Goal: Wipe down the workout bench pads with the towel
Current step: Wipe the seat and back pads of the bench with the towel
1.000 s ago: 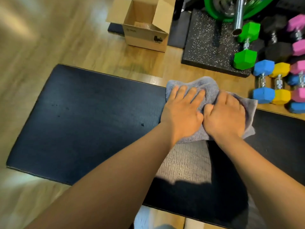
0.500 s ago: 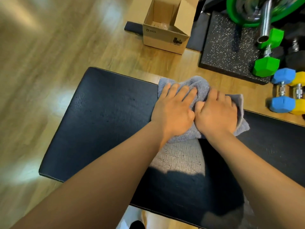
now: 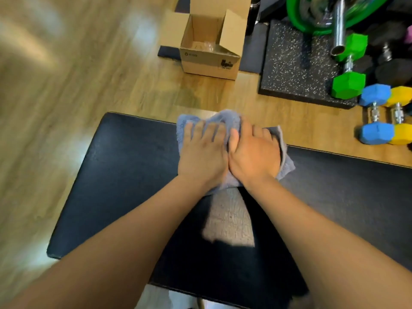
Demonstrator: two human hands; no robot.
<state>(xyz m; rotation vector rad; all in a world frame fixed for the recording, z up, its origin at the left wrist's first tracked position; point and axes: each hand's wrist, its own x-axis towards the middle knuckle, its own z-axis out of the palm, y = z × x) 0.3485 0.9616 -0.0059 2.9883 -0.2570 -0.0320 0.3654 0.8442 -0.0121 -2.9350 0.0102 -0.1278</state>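
Note:
A black workout bench pad (image 3: 124, 175) runs across the view from the lower left to the right edge. A grey-blue towel (image 3: 225, 118) lies bunched at the pad's far edge. My left hand (image 3: 201, 152) presses flat on the towel's left half, fingers spread. My right hand (image 3: 254, 155) presses on its right half, touching the left hand. Most of the towel is hidden under both palms. A pale patch of light (image 3: 229, 219) falls on the pad between my forearms.
An open cardboard box (image 3: 209, 61) stands on the wooden floor (image 3: 66, 85) beyond the pad. To the right lie a speckled rubber mat (image 3: 294, 70), green (image 3: 349, 81), blue (image 3: 375, 132) and yellow (image 3: 403, 132) dumbbells, and a chrome bar (image 3: 338, 30).
Both hands and the towel have slid left along the far edge of the pad, nearer its left end. The view has shifted with them.

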